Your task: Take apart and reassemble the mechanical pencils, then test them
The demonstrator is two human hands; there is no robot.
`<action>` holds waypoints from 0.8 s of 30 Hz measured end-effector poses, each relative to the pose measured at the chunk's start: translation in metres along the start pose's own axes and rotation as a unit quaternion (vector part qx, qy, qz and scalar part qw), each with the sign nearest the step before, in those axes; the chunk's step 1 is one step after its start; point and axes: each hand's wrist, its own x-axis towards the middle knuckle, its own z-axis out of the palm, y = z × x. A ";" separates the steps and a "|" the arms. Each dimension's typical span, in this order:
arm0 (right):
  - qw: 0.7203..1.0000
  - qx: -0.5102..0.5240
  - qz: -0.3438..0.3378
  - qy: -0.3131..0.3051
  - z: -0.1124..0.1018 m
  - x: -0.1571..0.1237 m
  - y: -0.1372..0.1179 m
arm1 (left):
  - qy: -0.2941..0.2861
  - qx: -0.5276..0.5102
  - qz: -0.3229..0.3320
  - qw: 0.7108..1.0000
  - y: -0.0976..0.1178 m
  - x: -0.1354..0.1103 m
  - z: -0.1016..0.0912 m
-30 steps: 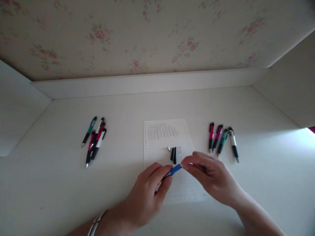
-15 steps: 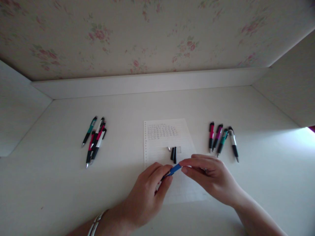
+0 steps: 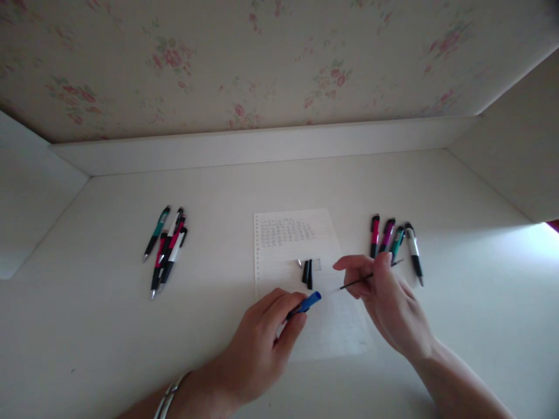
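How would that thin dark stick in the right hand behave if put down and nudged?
The thin dark stick looks fairly stiff: it pokes out straight on both sides of the right hand. Being so slender, it is probably light. No clip shows on it, so it might roll easily.

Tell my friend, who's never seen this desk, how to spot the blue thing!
On the white desk, find the lined paper. Over it, the left hand, its arm wearing a bracelet, grips a blue tube. Its bright blue sets it apart from the two black pieces on the paper and the thin dark rod in the right hand.
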 end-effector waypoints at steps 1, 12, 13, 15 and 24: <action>1.000 0.017 0.012 0.002 0.001 -0.001 0.000 | -0.001 0.002 0.002 1.000 0.000 0.000 0.000; 0.995 0.069 0.029 -0.059 0.011 -0.009 0.002 | -0.016 0.019 0.013 1.000 -0.001 -0.001 0.000; 0.996 0.051 0.030 -0.061 0.011 -0.010 0.002 | -0.017 0.019 0.015 1.000 0.000 -0.001 0.000; 0.997 0.017 0.034 -0.074 0.014 -0.011 0.000 | -0.015 0.021 0.020 0.999 0.000 0.000 0.000; 0.993 -0.003 0.056 -0.107 0.018 -0.013 -0.004 | -0.010 0.022 0.023 0.999 -0.002 0.000 0.002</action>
